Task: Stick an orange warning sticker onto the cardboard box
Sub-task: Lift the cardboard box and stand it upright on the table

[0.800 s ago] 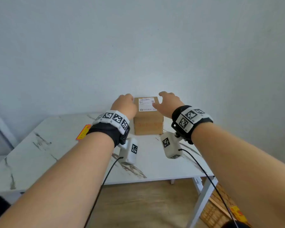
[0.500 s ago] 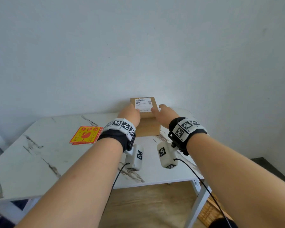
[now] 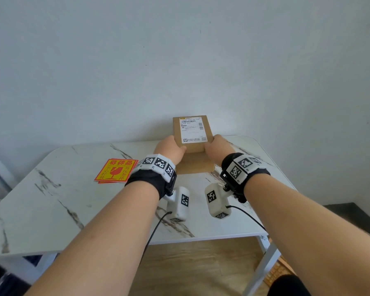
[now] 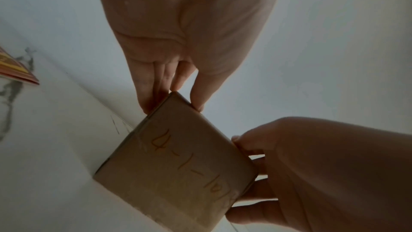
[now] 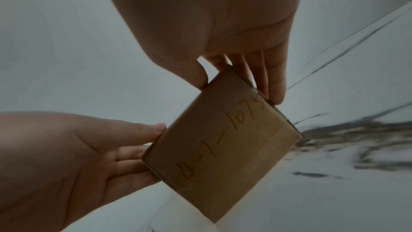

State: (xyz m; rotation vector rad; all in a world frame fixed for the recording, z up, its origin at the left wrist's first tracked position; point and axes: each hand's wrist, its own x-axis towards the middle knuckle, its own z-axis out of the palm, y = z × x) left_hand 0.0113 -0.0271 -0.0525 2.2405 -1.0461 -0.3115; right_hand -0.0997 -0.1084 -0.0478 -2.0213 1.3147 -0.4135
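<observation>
A small cardboard box (image 3: 193, 147) with a white shipping label on top stands at the back of the marble table (image 3: 73, 210). My left hand (image 3: 175, 146) grips its left side, thumb on the top edge. My right hand (image 3: 217, 146) grips the right side the same way. In the left wrist view the left hand (image 4: 172, 94) pinches a top corner of the box (image 4: 178, 161), whose near face bears orange handwriting. In the right wrist view the right hand (image 5: 236, 84) clamps the opposite corner of the box (image 5: 223, 144). A stack of orange warning stickers (image 3: 115, 170) lies left of the box.
A pale wall rises right behind the box. The table's front edge (image 3: 201, 237) is near me, with its white leg (image 3: 263, 265) and wooden floor below. The sticker stack's corner (image 4: 15, 70) shows at the left of the left wrist view.
Both hands have slid from the far top of the box back to its near sides and now grip it. The box has come a little toward me.
</observation>
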